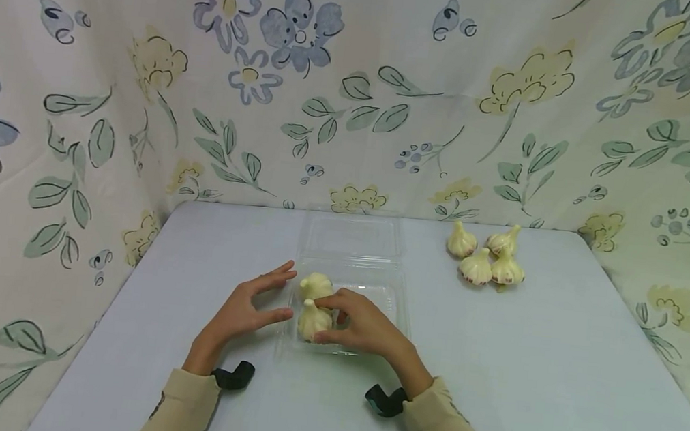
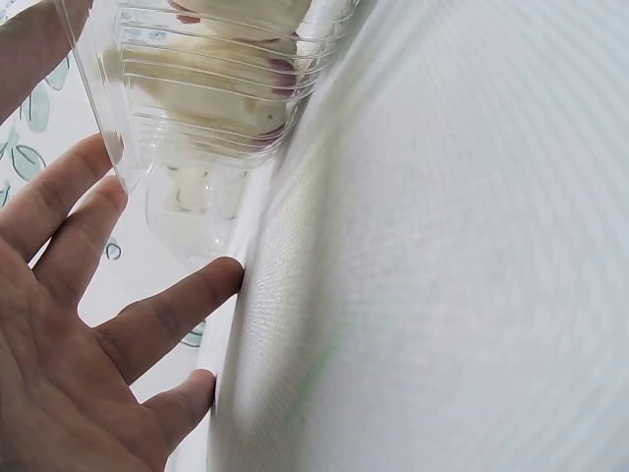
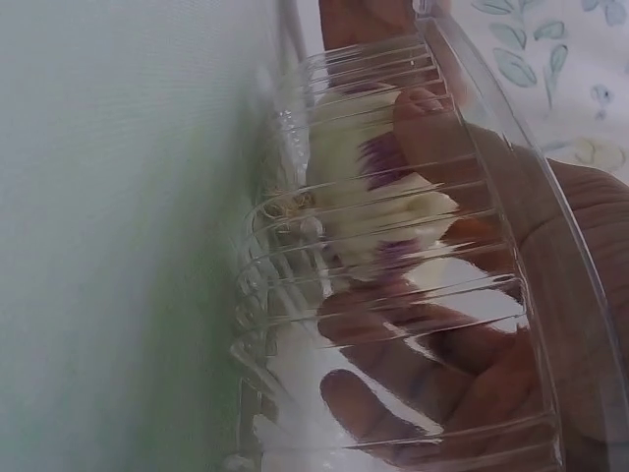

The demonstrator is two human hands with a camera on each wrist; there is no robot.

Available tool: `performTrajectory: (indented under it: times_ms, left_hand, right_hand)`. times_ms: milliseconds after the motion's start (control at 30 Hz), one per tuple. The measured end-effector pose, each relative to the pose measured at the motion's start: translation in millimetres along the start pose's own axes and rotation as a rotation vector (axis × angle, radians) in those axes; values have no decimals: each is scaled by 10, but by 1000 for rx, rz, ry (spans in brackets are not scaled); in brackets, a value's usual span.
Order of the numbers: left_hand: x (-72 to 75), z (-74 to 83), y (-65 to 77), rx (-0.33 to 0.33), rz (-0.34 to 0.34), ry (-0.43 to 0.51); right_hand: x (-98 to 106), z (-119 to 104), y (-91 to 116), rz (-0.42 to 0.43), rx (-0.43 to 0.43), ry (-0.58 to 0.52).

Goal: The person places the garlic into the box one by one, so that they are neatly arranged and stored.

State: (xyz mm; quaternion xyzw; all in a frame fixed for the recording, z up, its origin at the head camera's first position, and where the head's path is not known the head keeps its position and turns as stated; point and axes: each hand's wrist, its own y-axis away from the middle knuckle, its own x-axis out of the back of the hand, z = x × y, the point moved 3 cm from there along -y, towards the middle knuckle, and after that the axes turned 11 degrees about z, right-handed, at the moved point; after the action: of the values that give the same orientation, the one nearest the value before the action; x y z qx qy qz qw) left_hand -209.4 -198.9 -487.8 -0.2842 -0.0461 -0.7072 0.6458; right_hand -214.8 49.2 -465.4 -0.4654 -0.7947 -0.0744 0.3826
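Progress, judged from the layout: loading of the clear container [image 1: 382,297] appears to be about one third along. Two garlic bulbs are sitting inside against its left side, a rear bulb [image 1: 315,285] and a front bulb [image 1: 314,322]. Four bulbs [image 1: 474,268] are lying clustered on the tabletop [image 1: 529,368], well apart to the right. The lid [image 1: 352,238] is lying open at the back; closing it is presumably also outstanding.

Right hand [image 1: 366,321]: fingers are pinching the front bulb between thumb and index, so its placement is probably just finishing. Left hand [image 1: 251,306]: fingers are spreading wide beside the container's left wall, holding nothing.

Visibility: the right index finger is partly covering the rear bulb in the head view. Ribs and glare are distorting the bulb in the right wrist view; whether its full weight is resting on the container floor, I cannot tell. The left wrist view is cutting off the contents at its top edge. Left fingertip contact with the wall is staying uncertain.
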Motion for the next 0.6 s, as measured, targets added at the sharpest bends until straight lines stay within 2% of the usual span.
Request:
performTrajectory:
  times_ms: [600]
  left_hand:
    - [-3,-3,-7,-6,5,-1]
  right_hand:
    - [-40,-8,-47,-4,10,26]
